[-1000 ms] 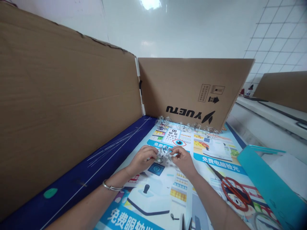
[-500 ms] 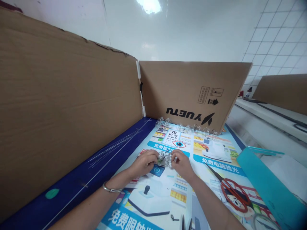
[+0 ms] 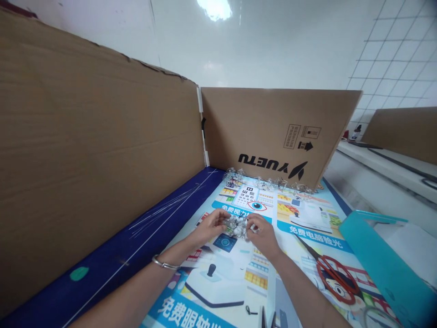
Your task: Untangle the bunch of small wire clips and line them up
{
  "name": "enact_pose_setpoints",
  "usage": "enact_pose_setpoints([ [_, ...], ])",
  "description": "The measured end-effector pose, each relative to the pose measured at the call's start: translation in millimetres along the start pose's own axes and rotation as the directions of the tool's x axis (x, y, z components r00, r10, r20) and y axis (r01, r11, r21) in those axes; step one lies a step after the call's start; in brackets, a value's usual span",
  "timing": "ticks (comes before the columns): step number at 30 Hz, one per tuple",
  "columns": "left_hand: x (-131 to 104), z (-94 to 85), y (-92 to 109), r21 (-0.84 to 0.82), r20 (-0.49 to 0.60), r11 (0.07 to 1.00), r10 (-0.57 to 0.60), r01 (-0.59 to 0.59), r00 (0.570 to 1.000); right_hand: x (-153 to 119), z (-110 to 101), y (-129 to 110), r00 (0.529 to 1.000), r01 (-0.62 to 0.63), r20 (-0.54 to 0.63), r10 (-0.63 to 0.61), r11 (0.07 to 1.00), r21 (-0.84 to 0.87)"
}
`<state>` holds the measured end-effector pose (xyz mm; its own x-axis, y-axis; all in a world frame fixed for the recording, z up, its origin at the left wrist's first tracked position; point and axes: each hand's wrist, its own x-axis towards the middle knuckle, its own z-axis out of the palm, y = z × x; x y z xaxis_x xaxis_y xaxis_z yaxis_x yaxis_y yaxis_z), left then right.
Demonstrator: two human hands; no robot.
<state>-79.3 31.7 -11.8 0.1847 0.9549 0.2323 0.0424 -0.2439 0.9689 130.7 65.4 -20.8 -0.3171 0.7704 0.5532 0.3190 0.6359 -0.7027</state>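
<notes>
A small clear, shiny bundle with dark bits (image 3: 236, 226) is between my two hands, above the printed sheet (image 3: 218, 291). My left hand (image 3: 212, 225), with a silver bangle on its wrist, pinches the bundle's left side with bent fingers. At the right side, my right hand (image 3: 260, 230) has its thumb and fingers closed on the same bundle. Fine details of the bundle are too small to make out. More clear, wiry bundles (image 3: 266, 183) lie in a row at the foot of the back cardboard panel.
Cardboard panels stand at the left (image 3: 102, 141) and back (image 3: 246, 123). Red-handled scissors (image 3: 336, 278) and a teal box (image 3: 378, 255) lie at the right. Dark blade tips (image 3: 267, 317) and a small black piece (image 3: 251, 311) are at the near edge.
My left hand's fingers have lifted and loosened slightly around the bundle. My right hand has barely moved. The whole view has shifted a little.
</notes>
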Motion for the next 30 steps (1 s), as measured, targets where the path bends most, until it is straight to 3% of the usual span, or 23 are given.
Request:
enact_pose_setpoints([
  [9, 4, 7.8, -2, -0.156, -0.011, 0.986, -0.060, 0.058, 0.998, 2, -4, -5, 0.995, 0.092, -0.036, -0.096, 0.989, -0.115],
  [17, 2, 17.9, 1, -0.284, 0.033, 0.950, -0.126, 0.130, 0.991, 1, -1, -4, 0.996, 0.028, -0.083, -0.032, 0.999, -0.042],
  [22, -1, 21.6, -2, -0.336, -0.027, 0.924, -0.202, 0.182, 0.979, -3, 1, -7, 0.992, 0.023, -0.127, -0.025, 1.000, -0.019],
  [30, -4, 27.7, -1, -0.404, -0.095, 0.902, -0.206, 0.152, 0.974, -4, 3, -14, 0.986, 0.050, -0.159, -0.045, 0.998, 0.032],
])
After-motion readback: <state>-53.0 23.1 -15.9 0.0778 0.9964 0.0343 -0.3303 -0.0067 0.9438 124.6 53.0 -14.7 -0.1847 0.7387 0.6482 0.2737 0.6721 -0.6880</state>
